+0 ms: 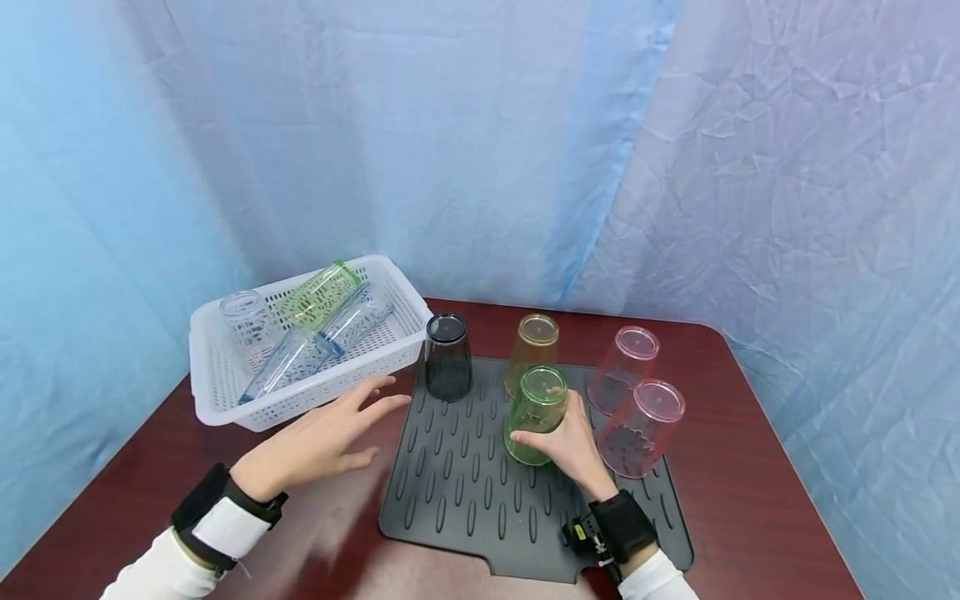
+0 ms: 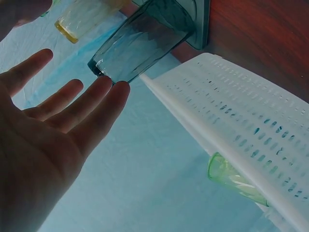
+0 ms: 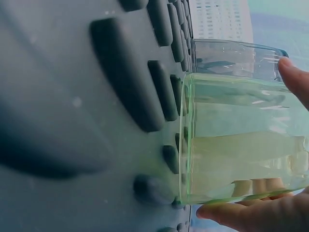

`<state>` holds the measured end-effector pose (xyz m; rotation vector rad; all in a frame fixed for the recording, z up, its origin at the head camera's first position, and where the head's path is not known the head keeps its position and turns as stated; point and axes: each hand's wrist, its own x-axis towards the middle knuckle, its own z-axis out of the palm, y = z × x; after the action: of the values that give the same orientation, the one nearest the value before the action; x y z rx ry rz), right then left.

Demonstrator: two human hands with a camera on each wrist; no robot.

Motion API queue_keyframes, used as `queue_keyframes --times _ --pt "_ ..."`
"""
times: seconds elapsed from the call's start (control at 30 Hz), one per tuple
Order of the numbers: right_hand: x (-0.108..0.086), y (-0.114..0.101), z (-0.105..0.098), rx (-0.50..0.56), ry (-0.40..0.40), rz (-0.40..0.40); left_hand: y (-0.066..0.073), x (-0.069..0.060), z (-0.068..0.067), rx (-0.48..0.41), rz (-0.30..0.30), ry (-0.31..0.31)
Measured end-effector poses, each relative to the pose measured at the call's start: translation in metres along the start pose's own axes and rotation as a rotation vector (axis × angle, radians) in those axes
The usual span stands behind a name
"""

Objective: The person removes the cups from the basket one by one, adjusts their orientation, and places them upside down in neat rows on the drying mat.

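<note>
My right hand point(image 1: 573, 446) grips a clear green drinking glass point(image 1: 534, 421), thumb on one side and fingers on the other. In the right wrist view, the glass's open rim point(image 3: 186, 140) faces down against the ribbed grey drying mat point(image 1: 442, 500). Fingers spread, my left hand point(image 1: 318, 442) hovers over the table between the mat and the basket, holding nothing. Ahead of it a dark grey glass point(image 1: 448, 367) stands upside down at the mat's back left corner. A yellow glass point(image 1: 534, 337) is just behind the green one. Two pink glasses point(image 1: 624, 371) stand inverted at the right.
A white perforated basket point(image 1: 315, 400) sits at the back left. Inside lie another green glass point(image 1: 321, 296), blue-tinted glasses point(image 1: 356, 321) and a clear one point(image 1: 243, 308). The dark red table point(image 1: 750, 467) is backed by blue cloth point(image 1: 465, 150).
</note>
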<state>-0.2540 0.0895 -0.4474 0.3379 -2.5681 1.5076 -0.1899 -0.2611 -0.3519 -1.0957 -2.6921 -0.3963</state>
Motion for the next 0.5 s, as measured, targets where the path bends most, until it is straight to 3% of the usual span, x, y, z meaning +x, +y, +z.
queue_keyframes --times 0.5 --pt "-0.0016 -0.0022 0.0004 -0.009 0.012 0.016 -0.0014 -0.0076 0.0023 0.003 -0.005 0.012"
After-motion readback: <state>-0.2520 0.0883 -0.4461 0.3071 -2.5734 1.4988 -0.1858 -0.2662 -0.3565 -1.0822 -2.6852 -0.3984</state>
